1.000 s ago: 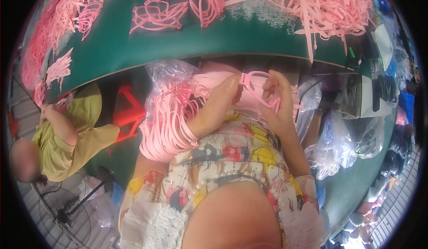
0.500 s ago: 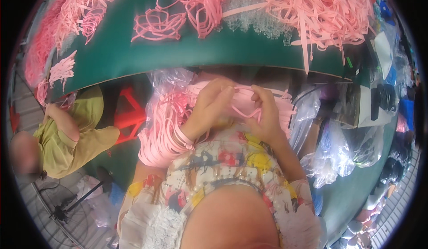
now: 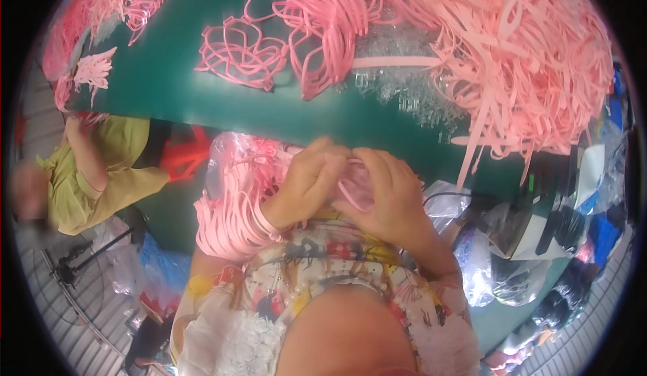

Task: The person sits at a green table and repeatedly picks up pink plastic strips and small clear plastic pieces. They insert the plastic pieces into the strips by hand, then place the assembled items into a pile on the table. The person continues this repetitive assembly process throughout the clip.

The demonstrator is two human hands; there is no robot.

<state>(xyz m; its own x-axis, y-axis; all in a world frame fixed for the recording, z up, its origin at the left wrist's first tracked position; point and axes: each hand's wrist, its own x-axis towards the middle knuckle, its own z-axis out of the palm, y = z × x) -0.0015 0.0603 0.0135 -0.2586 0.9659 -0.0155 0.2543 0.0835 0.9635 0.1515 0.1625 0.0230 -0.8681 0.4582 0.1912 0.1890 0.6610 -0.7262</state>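
Observation:
Close in front of my body, my left hand [image 3: 309, 182] and my right hand [image 3: 389, 197] meet with their fingertips nearly together. Between them bends a thin pink strap [image 3: 354, 186], and both hands have their fingers curled on it. Their fingers hide its ends. Many pink strap loops [image 3: 232, 207] hang round my left wrist and forearm. The green table [image 3: 229, 110] lies just beyond my hands. On it are a bundle of darker pink cords [image 3: 327, 29], a small loose coil of the same cord [image 3: 242, 52] and many clear plastic pieces [image 3: 404, 73].
A big heap of pale pink straps [image 3: 526, 59] covers the table's right side. Clear plastic bags [image 3: 502, 275] lie at my right. To the left sits another person in yellow-green clothes [image 3: 81, 180], near a red stool [image 3: 185, 153] and a fan [image 3: 67, 271].
The view has shifted, so the table takes up more of it. My hands have drawn closer together, and the right fingers now curl in over the strap.

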